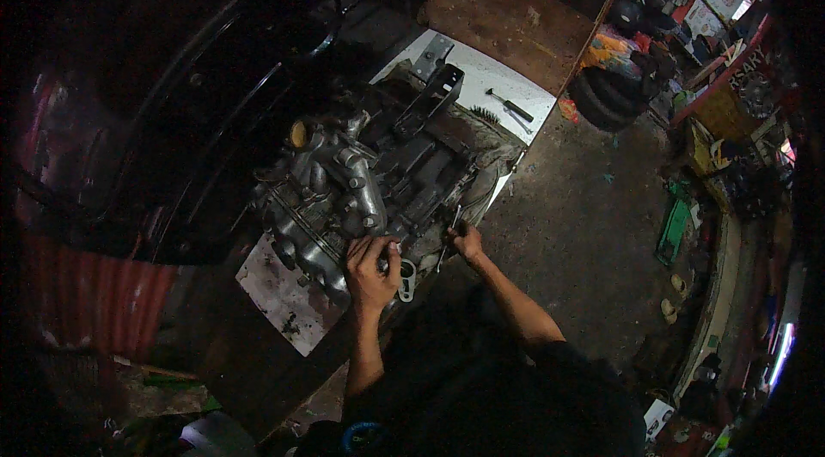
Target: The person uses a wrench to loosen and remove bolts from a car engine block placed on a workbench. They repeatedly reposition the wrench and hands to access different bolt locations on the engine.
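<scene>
Sitting on the white board (468,74), engine (425,156) looks heavy, rigid, probably oily-slick; best gripped low at both ends, not by the pipework (364,190). Left hand (371,272) curls its fingers at the near edge beside a flat metal bracket (412,272); can't tell if pinching. Right hand (467,242) has fingers closed round a slim metal tool (455,218), likely light, stiff.

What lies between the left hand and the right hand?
In the head view, a pale metal plate with openings beside the left hand, then the lower end of the slim metal tool gripped by the right hand. The rest is dim.
</scene>
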`<control>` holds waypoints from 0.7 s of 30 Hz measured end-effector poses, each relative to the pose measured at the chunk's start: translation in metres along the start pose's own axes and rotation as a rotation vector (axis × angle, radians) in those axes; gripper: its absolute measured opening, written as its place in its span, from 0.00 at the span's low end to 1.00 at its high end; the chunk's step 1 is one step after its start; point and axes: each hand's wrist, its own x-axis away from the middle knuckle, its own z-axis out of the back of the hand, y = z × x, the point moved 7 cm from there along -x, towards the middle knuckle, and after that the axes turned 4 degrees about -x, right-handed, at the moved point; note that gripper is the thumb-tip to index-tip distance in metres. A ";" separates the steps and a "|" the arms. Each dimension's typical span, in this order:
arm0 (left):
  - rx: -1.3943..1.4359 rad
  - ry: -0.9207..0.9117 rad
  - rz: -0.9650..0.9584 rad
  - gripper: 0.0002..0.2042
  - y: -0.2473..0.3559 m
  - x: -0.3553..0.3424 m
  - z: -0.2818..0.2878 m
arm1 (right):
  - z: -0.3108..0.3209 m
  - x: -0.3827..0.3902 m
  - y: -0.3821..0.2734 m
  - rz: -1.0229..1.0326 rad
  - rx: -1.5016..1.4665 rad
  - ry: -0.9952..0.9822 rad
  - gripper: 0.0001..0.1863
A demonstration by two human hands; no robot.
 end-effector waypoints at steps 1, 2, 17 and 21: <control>0.003 -0.005 -0.008 0.04 0.000 -0.002 -0.001 | 0.007 -0.004 0.026 0.004 -0.159 -0.007 0.21; -0.008 -0.008 -0.012 0.04 0.000 -0.002 -0.002 | 0.007 -0.001 0.026 0.006 -0.318 -0.022 0.23; -0.028 -0.020 -0.039 0.04 0.004 -0.001 0.000 | 0.028 0.011 -0.030 -0.522 -0.670 -0.082 0.20; -0.027 -0.027 -0.041 0.04 0.005 -0.002 -0.001 | 0.035 -0.001 -0.016 -0.500 -0.944 -0.297 0.21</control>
